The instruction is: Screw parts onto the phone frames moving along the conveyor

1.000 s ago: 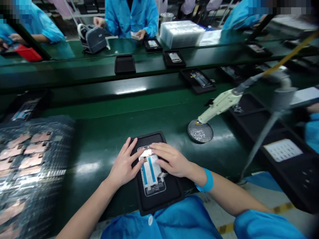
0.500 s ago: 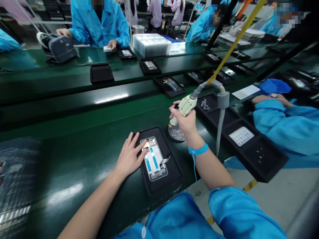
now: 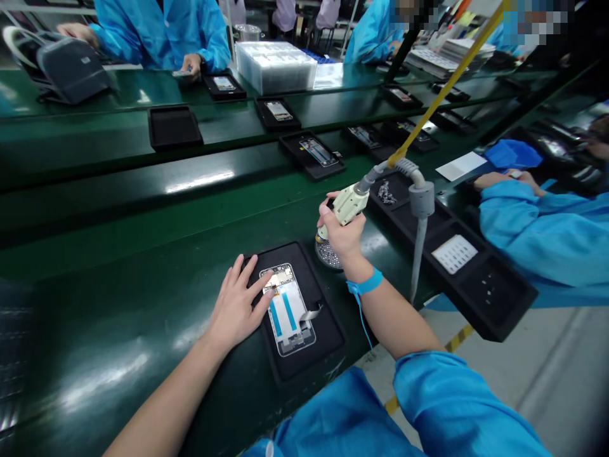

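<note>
My left hand (image 3: 240,301) lies with fingers spread across the left edge of a black foam tray (image 3: 328,339). Its thumb and index finger rest on an opened phone (image 3: 288,311), which shows a circuit board at the top, two blue strips and a loose flex cable on the right. Held in my right hand (image 3: 345,235) is a pale green electric screwdriver (image 3: 351,204), hanging from a grey cable and yellow cord. The driver's lower end is over a round dish of small screws (image 3: 328,254); whether the tip touches them is hidden.
Right of my hand runs a long compartmented black tray (image 3: 507,304) with small metal parts and a white label sheet (image 3: 454,254). A co-worker's sleeve (image 3: 547,228) is beside it. Further phones in black trays (image 3: 311,155) line the conveyor; a grey bag (image 3: 73,70) stands back left.
The view has shifted slightly, so most things sit a little further left. My right hand stays over the screw dish with the screwdriver, and my left stays on the phone.
</note>
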Demonstrator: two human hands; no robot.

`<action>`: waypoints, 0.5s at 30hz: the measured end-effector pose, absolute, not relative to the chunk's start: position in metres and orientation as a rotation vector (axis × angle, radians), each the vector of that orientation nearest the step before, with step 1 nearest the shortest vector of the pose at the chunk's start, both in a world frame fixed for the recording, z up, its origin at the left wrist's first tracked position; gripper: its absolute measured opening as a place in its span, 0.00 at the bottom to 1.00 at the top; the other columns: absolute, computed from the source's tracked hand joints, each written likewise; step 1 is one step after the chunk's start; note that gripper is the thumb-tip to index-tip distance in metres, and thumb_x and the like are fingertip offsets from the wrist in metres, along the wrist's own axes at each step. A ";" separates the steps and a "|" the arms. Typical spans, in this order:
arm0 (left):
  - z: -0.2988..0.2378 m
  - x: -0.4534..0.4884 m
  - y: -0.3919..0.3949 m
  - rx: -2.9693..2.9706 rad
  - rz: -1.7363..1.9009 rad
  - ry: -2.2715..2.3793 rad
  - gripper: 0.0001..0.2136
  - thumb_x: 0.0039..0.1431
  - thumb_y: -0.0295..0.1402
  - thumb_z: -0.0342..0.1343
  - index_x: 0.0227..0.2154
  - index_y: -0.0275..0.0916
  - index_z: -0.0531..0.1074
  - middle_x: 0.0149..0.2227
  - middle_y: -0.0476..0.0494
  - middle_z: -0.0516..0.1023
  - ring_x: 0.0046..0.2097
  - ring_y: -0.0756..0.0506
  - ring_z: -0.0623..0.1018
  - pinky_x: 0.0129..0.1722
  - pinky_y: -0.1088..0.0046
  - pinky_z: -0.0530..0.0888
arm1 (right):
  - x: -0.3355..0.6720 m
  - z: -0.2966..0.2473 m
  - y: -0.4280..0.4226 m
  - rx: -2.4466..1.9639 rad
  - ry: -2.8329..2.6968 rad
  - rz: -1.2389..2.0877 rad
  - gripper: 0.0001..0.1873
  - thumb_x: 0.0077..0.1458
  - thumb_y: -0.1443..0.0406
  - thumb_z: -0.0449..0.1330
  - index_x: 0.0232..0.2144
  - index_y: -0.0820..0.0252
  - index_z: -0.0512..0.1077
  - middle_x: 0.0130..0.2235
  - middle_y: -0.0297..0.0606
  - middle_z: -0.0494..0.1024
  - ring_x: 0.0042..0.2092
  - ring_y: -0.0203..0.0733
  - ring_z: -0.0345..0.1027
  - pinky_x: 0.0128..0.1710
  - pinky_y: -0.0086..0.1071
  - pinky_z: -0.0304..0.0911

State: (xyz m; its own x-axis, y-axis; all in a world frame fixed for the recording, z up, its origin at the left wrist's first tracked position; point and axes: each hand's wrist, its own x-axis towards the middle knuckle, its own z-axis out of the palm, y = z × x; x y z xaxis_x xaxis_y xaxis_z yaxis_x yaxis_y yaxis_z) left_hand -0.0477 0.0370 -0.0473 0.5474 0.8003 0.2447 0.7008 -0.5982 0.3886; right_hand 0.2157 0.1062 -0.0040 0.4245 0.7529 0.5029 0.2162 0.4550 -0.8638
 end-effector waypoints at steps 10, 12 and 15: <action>-0.047 -0.048 0.036 2.568 0.563 1.258 0.20 0.71 0.43 0.49 0.60 0.45 0.73 0.70 0.36 0.59 0.72 0.28 0.52 0.64 0.37 0.63 | 0.216 -0.007 0.105 -1.161 -1.152 0.396 0.13 0.56 0.58 0.62 0.42 0.54 0.69 0.29 0.29 0.72 0.23 0.32 0.65 0.26 0.32 0.69; -0.046 -0.047 0.035 2.569 0.556 1.261 0.20 0.71 0.43 0.49 0.59 0.44 0.73 0.70 0.35 0.59 0.72 0.27 0.53 0.64 0.37 0.63 | 0.215 -0.007 0.104 -1.148 -1.137 0.394 0.13 0.55 0.58 0.63 0.42 0.54 0.70 0.28 0.28 0.72 0.23 0.32 0.65 0.26 0.31 0.68; -0.045 -0.046 0.035 2.570 0.539 1.273 0.20 0.71 0.43 0.49 0.60 0.44 0.73 0.70 0.34 0.59 0.72 0.27 0.52 0.64 0.37 0.62 | 0.215 -0.007 0.104 -1.129 -1.108 0.388 0.13 0.55 0.58 0.65 0.41 0.55 0.70 0.28 0.28 0.73 0.23 0.32 0.66 0.26 0.30 0.68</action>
